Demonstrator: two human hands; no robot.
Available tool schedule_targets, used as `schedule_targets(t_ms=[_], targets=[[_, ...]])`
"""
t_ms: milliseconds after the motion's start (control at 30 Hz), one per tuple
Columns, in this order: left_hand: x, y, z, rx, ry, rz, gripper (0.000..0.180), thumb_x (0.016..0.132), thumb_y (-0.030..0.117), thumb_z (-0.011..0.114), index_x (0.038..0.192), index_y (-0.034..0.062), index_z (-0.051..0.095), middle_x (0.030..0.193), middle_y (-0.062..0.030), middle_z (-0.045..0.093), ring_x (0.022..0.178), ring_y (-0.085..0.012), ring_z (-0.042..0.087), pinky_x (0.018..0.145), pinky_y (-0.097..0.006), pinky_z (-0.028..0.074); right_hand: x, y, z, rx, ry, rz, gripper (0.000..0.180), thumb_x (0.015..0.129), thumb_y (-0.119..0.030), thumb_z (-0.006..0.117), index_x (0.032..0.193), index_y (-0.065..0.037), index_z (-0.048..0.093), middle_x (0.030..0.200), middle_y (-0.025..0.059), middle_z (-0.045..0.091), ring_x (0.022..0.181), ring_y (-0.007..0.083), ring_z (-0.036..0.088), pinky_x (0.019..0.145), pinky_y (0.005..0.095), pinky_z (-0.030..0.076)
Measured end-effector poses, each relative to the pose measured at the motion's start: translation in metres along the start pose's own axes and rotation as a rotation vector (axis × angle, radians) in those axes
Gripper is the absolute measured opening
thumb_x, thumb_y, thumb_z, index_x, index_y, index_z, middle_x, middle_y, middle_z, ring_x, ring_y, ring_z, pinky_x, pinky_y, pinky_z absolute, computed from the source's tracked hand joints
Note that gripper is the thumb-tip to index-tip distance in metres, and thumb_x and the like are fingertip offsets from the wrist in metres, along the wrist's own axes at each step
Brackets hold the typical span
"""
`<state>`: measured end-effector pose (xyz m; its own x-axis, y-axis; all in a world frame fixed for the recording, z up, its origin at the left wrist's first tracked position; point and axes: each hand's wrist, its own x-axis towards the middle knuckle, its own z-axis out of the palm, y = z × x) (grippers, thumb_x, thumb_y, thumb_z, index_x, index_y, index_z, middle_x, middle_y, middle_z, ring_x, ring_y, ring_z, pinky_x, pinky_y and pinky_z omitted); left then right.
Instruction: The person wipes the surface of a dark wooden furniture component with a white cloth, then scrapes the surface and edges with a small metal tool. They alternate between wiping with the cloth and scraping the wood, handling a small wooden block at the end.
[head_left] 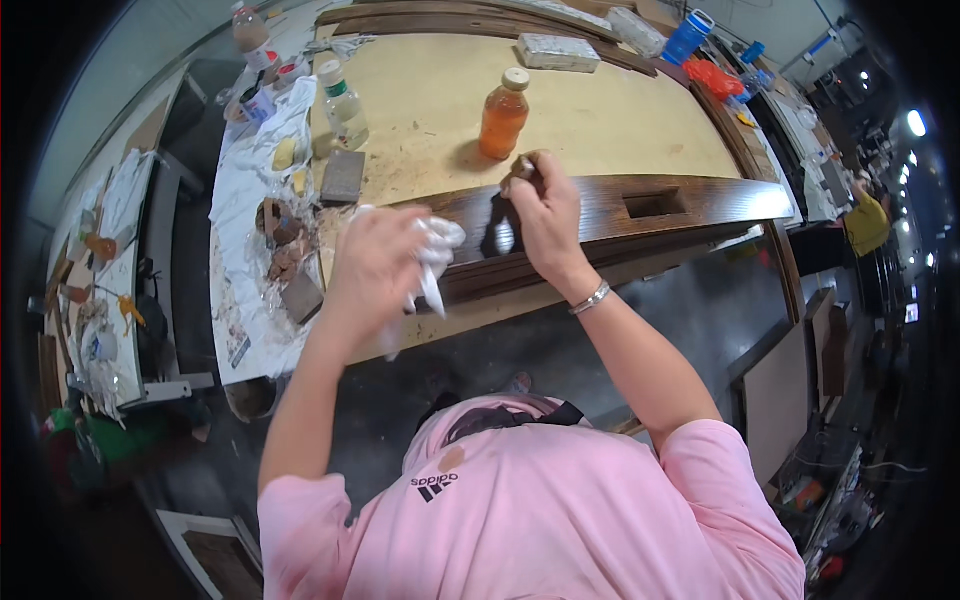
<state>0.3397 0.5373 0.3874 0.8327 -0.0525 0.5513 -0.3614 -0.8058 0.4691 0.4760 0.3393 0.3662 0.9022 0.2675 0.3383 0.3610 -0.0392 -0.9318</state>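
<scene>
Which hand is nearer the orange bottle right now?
Right. The right hand sits on the dark wooden board just below the orange bottle, pinching a small brown piece. The left hand, clutching a white cloth, is farther down-left.

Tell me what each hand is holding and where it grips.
Left hand clutches a crumpled white cloth, bunched in its fist. Right hand pinches a small brownish piece at fingertips.

bottles 2: orange (503, 120), clear (344, 108) | sanding blocks 2 (343, 177) (301, 297) | dark plank 1 (610, 205)
</scene>
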Motion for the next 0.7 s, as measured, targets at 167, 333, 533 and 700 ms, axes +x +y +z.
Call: schedule_targets(t_ms=[167, 333, 533, 700], targets=[[-0.002, -0.102, -0.013, 0.069, 0.199, -0.375, 0.024, 0.078, 0.003, 0.062, 0.100, -0.0001, 0.068, 0.105, -0.0146, 0.068, 0.102, -0.0355, 0.059, 0.092, -0.043, 0.047, 0.006, 0.006, -0.004, -0.012, -0.017, -0.028, 0.013, 0.088, -0.006, 0.057, 0.099, 0.001, 0.057, 0.069, 0.0013, 0.051, 0.063, 0.0068, 0.046, 0.059, 0.0254, 0.041], [0.000, -0.058, 0.010, -0.075, 0.256, -0.054, 0.023, 0.081, 0.002, 0.065, 0.102, -0.0049, 0.068, 0.111, -0.0184, 0.069, 0.093, -0.0346, 0.064, 0.088, -0.040, 0.050, 0.003, 0.000, -0.006, 0.059, -0.053, -0.005, 0.013, 0.088, -0.005, 0.056, 0.099, 0.002, 0.057, 0.073, 0.0007, 0.051, 0.067, 0.0045, 0.045, 0.061, 0.0235, 0.040], [-0.054, -0.085, -0.038, -0.326, 0.426, -0.630, 0.023, 0.089, 0.005, 0.064, 0.109, -0.0057, 0.069, 0.098, -0.0093, 0.071, 0.091, -0.0155, 0.063, 0.085, -0.031, 0.049, 0.004, -0.023, -0.002, -0.284, -0.141, -0.069, 0.018, 0.085, -0.002, 0.055, 0.101, 0.005, 0.058, 0.097, 0.0133, 0.054, 0.078, 0.0227, 0.054, 0.074, 0.0322, 0.047], [-0.108, -0.063, -0.045, -0.423, 0.329, -0.745, 0.022, 0.090, 0.002, 0.061, 0.109, -0.0068, 0.068, 0.098, -0.0055, 0.070, 0.090, -0.0114, 0.060, 0.083, -0.028, 0.048, 0.002, -0.046, 0.070, -0.506, -0.230, -0.292, 0.022, 0.082, -0.002, 0.060, 0.102, 0.004, 0.056, 0.103, 0.0234, 0.056, 0.092, 0.0416, 0.059, 0.083, 0.0462, 0.051]])
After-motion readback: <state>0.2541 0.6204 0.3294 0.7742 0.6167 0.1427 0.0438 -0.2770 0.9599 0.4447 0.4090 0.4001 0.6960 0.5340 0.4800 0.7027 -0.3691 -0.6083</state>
